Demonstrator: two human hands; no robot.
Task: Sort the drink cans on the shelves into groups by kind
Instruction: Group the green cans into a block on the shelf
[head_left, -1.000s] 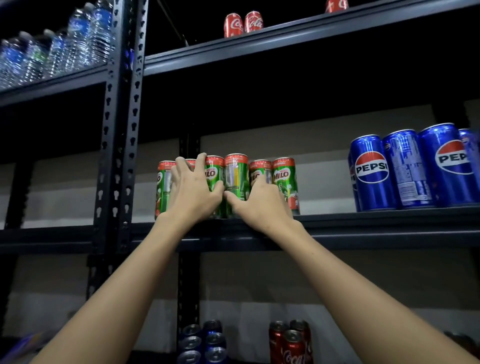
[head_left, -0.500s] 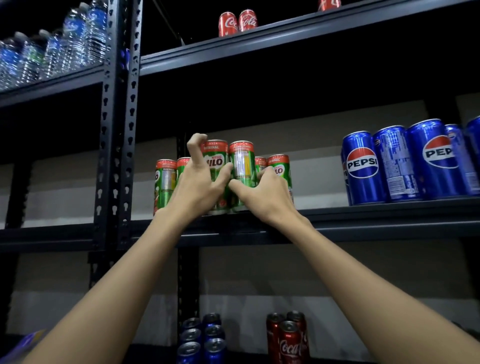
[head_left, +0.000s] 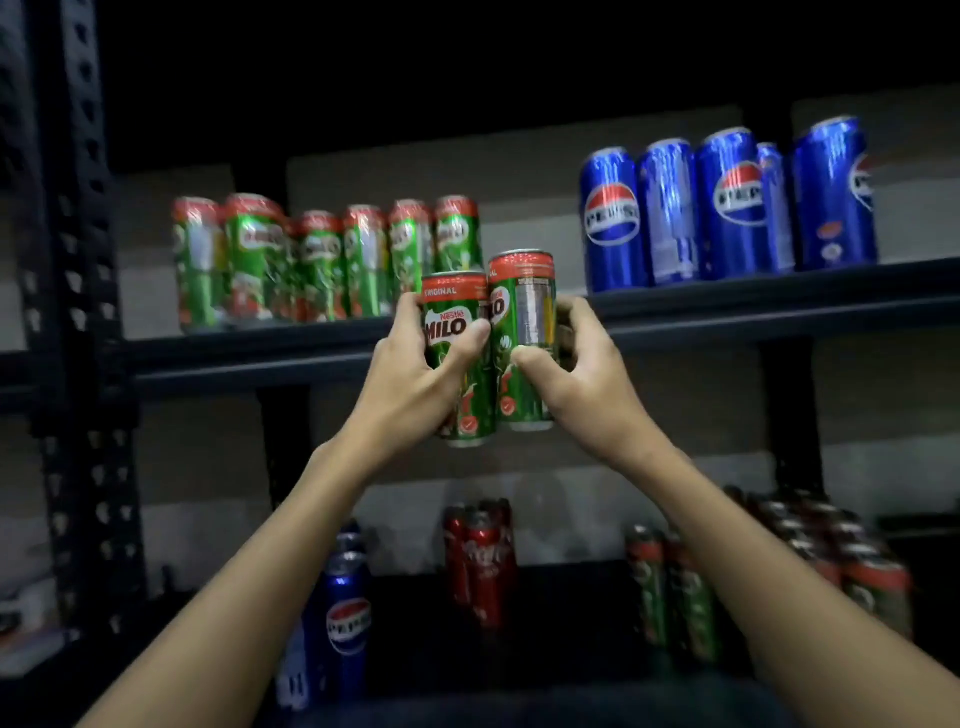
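Note:
My left hand (head_left: 410, 384) grips a green Milo can (head_left: 457, 312) with a red top. My right hand (head_left: 576, 374) grips a second Milo can (head_left: 522, 312) right beside it; the two cans touch side by side. Both are held upright in the air in front of the middle shelf (head_left: 727, 312), clear of its edge. Behind them several Milo cans (head_left: 311, 265) stand in a row on that shelf's left part. Several blue Pepsi cans (head_left: 727, 208) stand on its right part.
A black perforated upright (head_left: 78, 312) runs down the left. On the lower shelf stand blue Pepsi cans (head_left: 348, 613), red Coca-Cola cans (head_left: 480, 561) and, at the right, a cluster of green and red cans (head_left: 769, 571). Everything beyond the hands is blurred.
Both hands have lifted the two Milo cans off the middle shelf and drawn them back towards me. The view has swung down and right; the top shelf has left the frame.

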